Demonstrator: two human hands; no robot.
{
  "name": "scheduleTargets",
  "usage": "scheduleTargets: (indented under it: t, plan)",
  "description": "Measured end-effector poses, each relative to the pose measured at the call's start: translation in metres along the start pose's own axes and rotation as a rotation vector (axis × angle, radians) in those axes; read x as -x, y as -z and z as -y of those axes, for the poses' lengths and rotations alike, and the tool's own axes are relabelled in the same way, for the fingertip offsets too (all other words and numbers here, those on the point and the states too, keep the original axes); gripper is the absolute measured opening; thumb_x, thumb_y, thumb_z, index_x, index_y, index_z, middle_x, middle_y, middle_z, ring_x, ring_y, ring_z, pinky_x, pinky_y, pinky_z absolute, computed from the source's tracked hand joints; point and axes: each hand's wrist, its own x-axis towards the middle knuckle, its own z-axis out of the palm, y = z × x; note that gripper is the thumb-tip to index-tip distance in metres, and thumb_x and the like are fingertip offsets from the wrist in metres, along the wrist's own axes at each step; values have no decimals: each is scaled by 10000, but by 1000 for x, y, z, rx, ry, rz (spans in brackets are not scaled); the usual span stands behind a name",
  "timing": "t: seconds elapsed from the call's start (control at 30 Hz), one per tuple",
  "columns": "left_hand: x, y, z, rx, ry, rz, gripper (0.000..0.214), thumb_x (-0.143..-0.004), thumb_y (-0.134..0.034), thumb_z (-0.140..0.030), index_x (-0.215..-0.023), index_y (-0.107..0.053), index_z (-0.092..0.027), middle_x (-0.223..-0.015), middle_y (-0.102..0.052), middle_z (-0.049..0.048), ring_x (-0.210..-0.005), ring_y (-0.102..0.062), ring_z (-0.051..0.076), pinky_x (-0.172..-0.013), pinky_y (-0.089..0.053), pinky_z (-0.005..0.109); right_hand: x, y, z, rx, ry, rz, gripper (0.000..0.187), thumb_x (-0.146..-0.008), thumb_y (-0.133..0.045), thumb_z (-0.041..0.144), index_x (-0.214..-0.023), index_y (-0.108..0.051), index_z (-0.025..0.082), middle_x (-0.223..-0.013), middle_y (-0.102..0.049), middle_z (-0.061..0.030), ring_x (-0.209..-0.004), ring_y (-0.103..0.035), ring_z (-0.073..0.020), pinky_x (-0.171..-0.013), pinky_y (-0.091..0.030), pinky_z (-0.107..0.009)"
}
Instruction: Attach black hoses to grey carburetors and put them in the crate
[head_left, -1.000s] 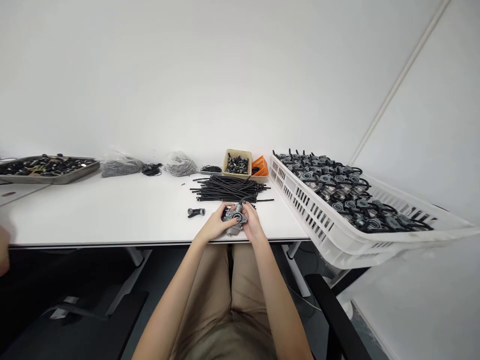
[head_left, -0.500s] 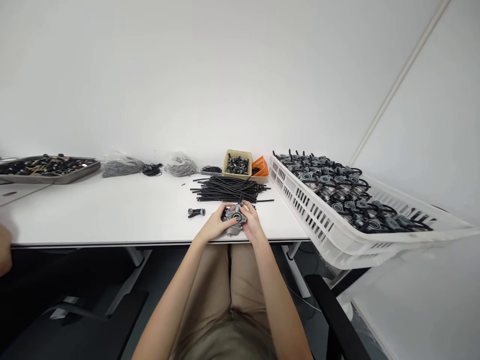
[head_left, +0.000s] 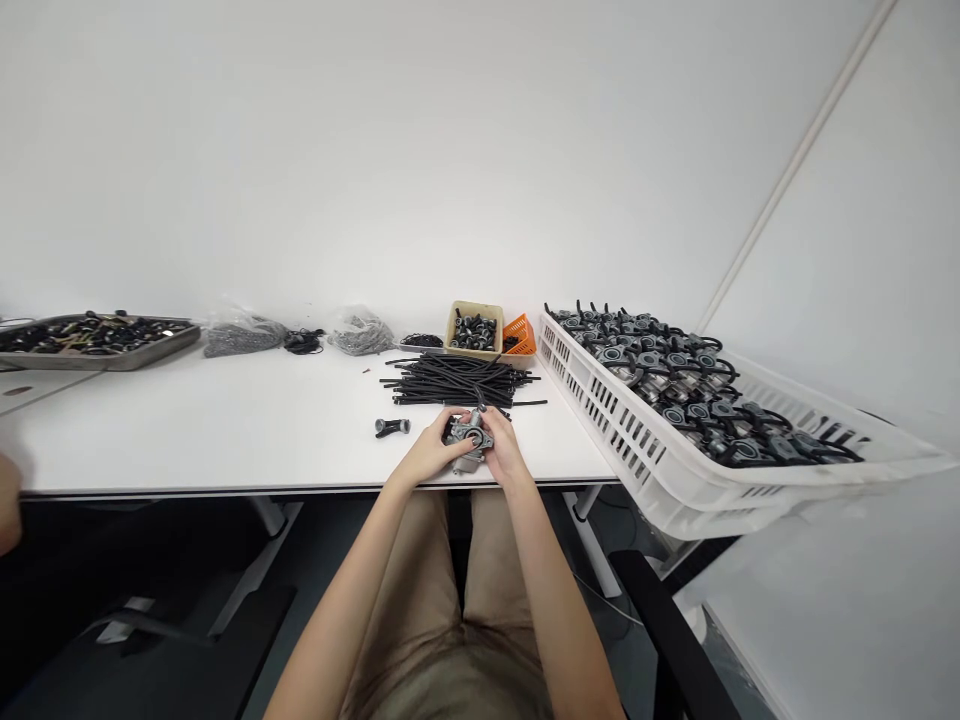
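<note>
Both hands are on one carburetor body (head_left: 471, 436), held just in from the front edge of the white table (head_left: 225, 440). Left hand (head_left: 429, 452) is curled round its left side, right hand (head_left: 508, 450) round its right, both closed on it. One black-and-steel fitting (head_left: 392, 427) lies just left. Behind: one bundle of black hoses (head_left: 457, 381), count unclear. Further back: one beige box (head_left: 472, 326), one orange basket (head_left: 519, 335), two plastic bags (head_left: 244, 338). Right: one white crate (head_left: 622, 420) of carburetors, too many to count.
</note>
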Motion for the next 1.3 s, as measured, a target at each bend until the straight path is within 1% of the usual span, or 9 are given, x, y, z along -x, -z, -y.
scheduleTargets:
  t: [0.1, 0.47, 0.6, 0.77, 0.9, 0.97, 1.07, 1.17, 1.3]
  plan:
    - [1, 0, -2, -6, 4, -3, 543, -792, -673, -427, -1256, -512, -196, -1288, -611, 88, -1160, -584, 275, -1004, -435, 383, 0, -1, 1, -20, -15, -6, 184, -730, -696, 355, -709, -585, 210, -738, -728, -10, -722, -637, -165, -695, -488, -265]
    - [0, 0, 0, 4, -23, -1, 556, -772, -697, -424, -1246, -515, -197, -1275, -605, 90, -1181, -564, 277, -1036, -409, 388, 2, 1, 4, -40, -36, 33, 118, -719, -641, 293, -756, -555, 221, -742, -734, -6, -746, -660, -183, -725, -490, -281]
    - [0, 0, 0, 10, -12, -8, 515, -785, -682, -437, -1212, -527, -196, -1252, -606, 89, -1182, -560, 279, -1047, -401, 400, 2, 4, 2, -64, -44, 17, 159, -696, -660, 255, -739, -509, 231, -751, -733, 8, -729, -653, -170, -679, -479, -259]
    - [1, 0, -2, 15, -1, -12, 517, -786, -681, -429, -1221, -528, -195, -1257, -608, 94, -1176, -564, 284, -1044, -407, 412, 0, 5, 0, -67, -64, -10, 293, -661, -726, 274, -919, -591, 237, -744, -726, 12, -685, -652, -180, -630, -475, -268]
    - [1, 1, -4, 5, -25, -1, 510, -790, -674, -412, -1230, -535, -195, -1287, -602, 95, -1188, -559, 290, -1050, -400, 419, 0, 4, 1, -29, -55, 26, 410, -660, -776, 293, -1046, -659, 218, -764, -723, 8, -677, -638, -159, -646, -476, -262]
    - [1, 1, -4, 11, -38, -1, 513, -783, -679, -405, -1232, -540, -200, -1304, -599, 92, -1199, -558, 290, -1056, -395, 415, 0, 3, 2, -25, -60, 53, 375, -660, -788, 304, -1006, -697, 194, -772, -724, -2, -713, -645, -158, -694, -490, -265]
    - [0, 1, -4, 23, -50, -1, 532, -774, -685, -405, -1245, -534, -208, -1330, -588, 88, -1219, -549, 282, -1065, -387, 405, 1, 2, 3, -31, -40, 65, 266, -649, -806, 311, -863, -715, 181, -763, -719, -5, -746, -648, -156, -739, -501, -265]
    - [-1, 1, -2, 14, -39, 9, 529, -778, -681, -408, -1240, -523, -202, -1288, -603, 87, -1200, -555, 278, -1052, -397, 399, 0, 1, 2, -48, -43, 42, 251, -634, -823, 313, -794, -675, 187, -754, -716, 2, -712, -642, -144, -725, -503, -261]
    - [-1, 1, -2, 13, -30, 14, 506, -781, -678, -400, -1218, -521, -198, -1237, -608, 84, -1164, -560, 278, -1032, -411, 402, 0, 1, 0, -48, -35, 5, 260, -670, -791, 350, -789, -616, 200, -728, -709, 9, -696, -645, -147, -690, -499, -255]
